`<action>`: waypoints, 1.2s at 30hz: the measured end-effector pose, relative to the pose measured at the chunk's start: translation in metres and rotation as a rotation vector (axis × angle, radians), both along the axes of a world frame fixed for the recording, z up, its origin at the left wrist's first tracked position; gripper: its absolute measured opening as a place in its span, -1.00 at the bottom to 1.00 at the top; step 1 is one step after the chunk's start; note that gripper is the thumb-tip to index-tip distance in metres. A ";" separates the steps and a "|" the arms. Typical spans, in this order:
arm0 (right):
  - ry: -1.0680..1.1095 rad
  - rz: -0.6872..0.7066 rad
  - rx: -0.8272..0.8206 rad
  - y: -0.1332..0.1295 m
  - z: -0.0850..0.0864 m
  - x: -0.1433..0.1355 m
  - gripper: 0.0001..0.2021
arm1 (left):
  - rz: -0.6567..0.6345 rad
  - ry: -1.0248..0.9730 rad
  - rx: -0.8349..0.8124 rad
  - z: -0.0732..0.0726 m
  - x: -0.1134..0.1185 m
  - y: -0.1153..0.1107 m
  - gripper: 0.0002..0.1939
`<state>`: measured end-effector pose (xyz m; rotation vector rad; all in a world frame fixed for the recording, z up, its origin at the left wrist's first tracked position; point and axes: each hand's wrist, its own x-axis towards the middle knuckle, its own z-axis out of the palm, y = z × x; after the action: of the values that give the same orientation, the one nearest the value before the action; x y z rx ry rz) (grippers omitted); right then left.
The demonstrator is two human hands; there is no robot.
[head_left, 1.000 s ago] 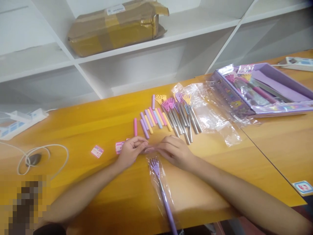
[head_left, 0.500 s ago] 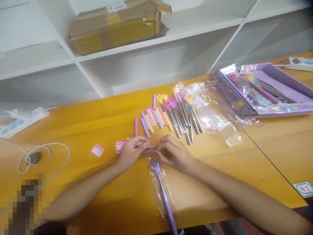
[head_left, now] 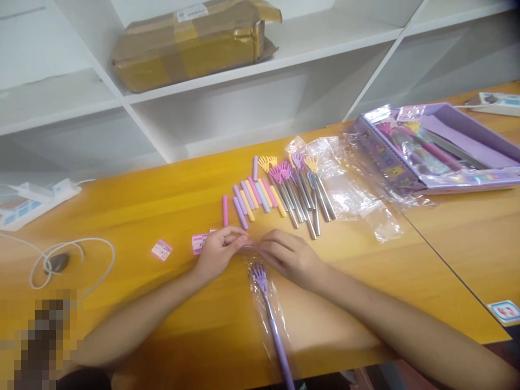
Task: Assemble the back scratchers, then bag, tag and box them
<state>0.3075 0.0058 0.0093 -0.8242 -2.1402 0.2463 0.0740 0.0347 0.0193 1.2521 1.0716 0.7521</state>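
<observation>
Landmark: scratcher [head_left: 276,337], purple, in clear sleeve [head_left: 274,295]; directly nearer me than my fingertips, long axis running from them toward my body, head end at the hands.
Left hand [head_left: 217,252]: beyond its head, leftward; thumb and fingers pinching a thin strip [head_left: 246,247].
Right hand [head_left: 294,257]: beyond its head, rightward, the nearer; fingertips at the strip, hold unclear.
Tubes [head_left: 247,195]: farther beyond the scratcher.

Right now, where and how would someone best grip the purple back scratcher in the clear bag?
The back scratcher is probably best gripped across its purple handle, coming from the near side: that long, straight part lies nearest, while the splayed, finger-shaped head points away.
</observation>
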 end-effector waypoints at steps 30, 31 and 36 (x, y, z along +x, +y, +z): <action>-0.165 0.028 -0.091 -0.003 -0.005 -0.001 -0.69 | 0.012 0.023 0.008 0.012 0.000 0.002 -0.63; -0.167 0.026 -0.088 -0.003 -0.006 -0.001 -0.68 | 0.015 0.013 0.001 0.012 0.001 0.001 -0.63; -0.124 0.073 -0.132 -0.003 -0.003 -0.004 -0.59 | 0.002 0.078 0.054 0.014 0.001 0.000 -0.64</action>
<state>0.3031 0.0029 0.0062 -0.8567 -2.2921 0.3866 0.0746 0.0351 0.0337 1.3354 1.1226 0.7434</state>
